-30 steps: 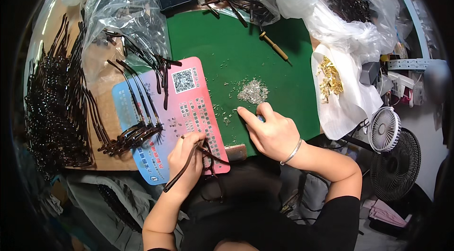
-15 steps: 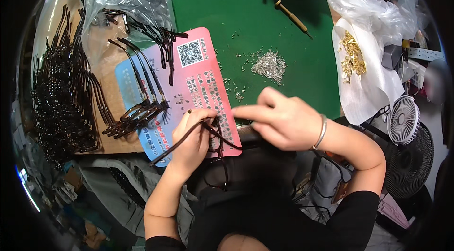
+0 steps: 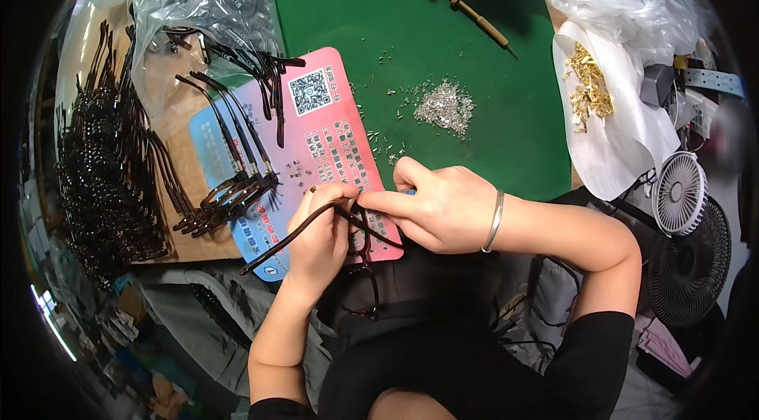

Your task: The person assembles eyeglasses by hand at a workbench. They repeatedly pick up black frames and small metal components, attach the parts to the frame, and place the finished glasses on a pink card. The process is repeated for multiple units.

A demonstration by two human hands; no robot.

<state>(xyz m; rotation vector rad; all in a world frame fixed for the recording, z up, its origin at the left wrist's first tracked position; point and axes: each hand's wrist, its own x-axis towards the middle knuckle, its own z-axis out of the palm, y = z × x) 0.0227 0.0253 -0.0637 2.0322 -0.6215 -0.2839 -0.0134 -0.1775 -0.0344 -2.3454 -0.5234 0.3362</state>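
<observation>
My left hand [image 3: 316,250] is closed on a dark pair of glasses [image 3: 374,289], held over the near edge of the pink and blue printed card [image 3: 336,60]. One dark temple arm [image 3: 273,252] sticks out to the lower left across my fingers; another slants right under my right hand. My right hand [image 3: 443,210], with a bangle at its wrist, has its thumb and index finger brought together at the frame beside my left fingertips. What those fingertips pinch is too small to tell. Several dark glasses frames [image 3: 237,198] lie on the card's left part.
A heap of small silvery screws [image 3: 445,109] lies on the green mat [image 3: 506,143]. Beyond it is a screwdriver [image 3: 482,24]. White paper at right holds gold-coloured parts [image 3: 589,92]. Many dark frames [image 3: 103,183] are stacked left, near a clear plastic bag [image 3: 205,1]. Fans [image 3: 680,194] stand far right.
My right hand has moved left from beside the card, its index finger now reaching the frame at my left fingertips. My left hand keeps its hold on the glasses.
</observation>
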